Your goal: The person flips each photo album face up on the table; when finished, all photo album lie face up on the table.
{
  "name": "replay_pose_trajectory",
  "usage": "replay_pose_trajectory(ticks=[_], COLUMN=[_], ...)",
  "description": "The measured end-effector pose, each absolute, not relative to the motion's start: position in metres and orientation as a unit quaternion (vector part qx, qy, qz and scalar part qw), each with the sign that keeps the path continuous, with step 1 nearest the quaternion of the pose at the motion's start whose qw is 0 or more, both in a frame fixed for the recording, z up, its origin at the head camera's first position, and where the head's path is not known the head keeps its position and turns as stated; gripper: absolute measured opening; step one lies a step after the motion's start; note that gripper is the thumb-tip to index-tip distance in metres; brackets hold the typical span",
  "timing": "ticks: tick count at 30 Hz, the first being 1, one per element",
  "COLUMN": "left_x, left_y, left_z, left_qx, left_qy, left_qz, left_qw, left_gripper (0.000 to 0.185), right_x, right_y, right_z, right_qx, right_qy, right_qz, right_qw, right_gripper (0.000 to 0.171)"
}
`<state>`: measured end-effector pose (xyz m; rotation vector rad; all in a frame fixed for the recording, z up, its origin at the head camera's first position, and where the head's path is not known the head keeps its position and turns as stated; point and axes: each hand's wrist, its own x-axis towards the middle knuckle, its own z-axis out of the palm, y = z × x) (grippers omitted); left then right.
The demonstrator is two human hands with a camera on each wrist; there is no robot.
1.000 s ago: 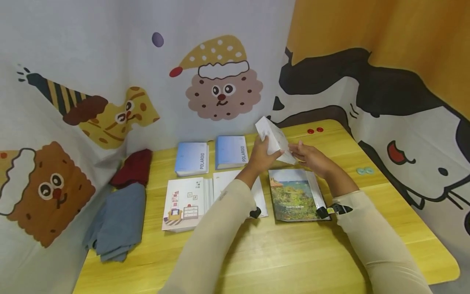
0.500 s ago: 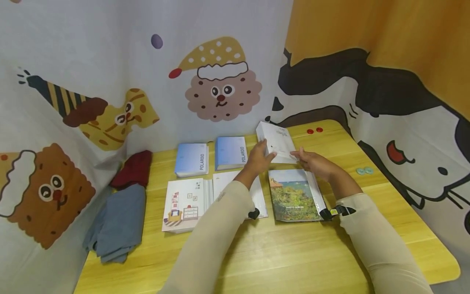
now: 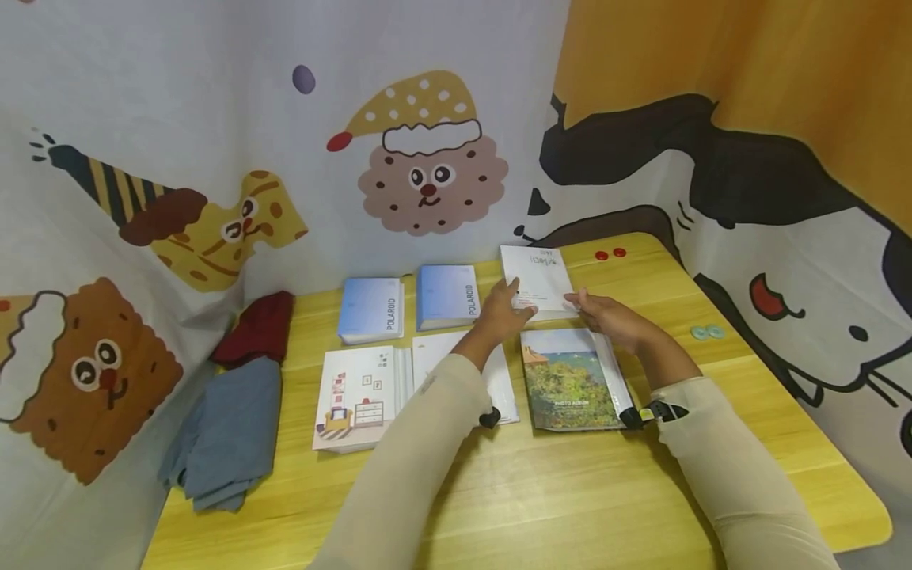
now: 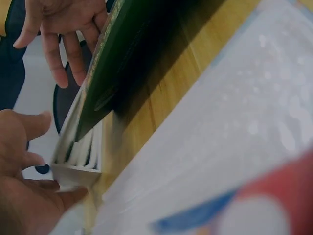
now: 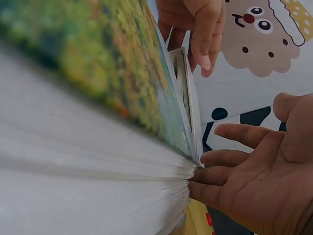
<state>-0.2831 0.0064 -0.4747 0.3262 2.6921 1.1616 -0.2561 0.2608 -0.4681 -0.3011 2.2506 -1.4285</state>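
Photo albums laid in rows on yellow table (image 3: 541, 507). Left to right: illustrated album (image 3: 356, 396) in front row; two blue albums (image 3: 372, 307) (image 3: 446, 294) in back row, spines reading "POLAROID"; white album (image 3: 537, 279) set down flat at back, lettering too small to read; landscape album (image 3: 570, 380) marked "PHOTO ALBUM". Left hand (image 3: 502, 311) and right hand (image 3: 606, 310), grip released, fingers resting at white album's near edge. Placing looks nearly done; hands not yet clear.

On my table (image 3: 541, 507) I count two blue Polaroid albums (image 3: 373, 309), four other albums (image 3: 356, 388), two cloths (image 3: 231, 431), two red buttons (image 3: 610, 254), two pale blue ones (image 3: 708, 332).
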Motion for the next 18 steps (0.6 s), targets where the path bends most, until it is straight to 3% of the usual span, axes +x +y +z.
replay_pose_trajectory(ticks=[9,18], left_x=[-0.257,-0.213], left_y=[0.002,-0.033], left_z=[-0.464,-0.457], left_qx=[0.137,0.090], left_qy=[0.973,0.987], left_qz=[0.154,0.091], left_qw=[0.106,0.098], left_gripper=[0.086,0.101], right_x=[-0.245,-0.220], right_y=[0.265,0.270], right_z=[-0.466,-0.475], right_qx=[-0.100,-0.114], right_qy=[0.845,0.913], right_qz=[-0.486,-0.374], right_qw=[0.201,0.111], right_gripper=[0.077,0.079])
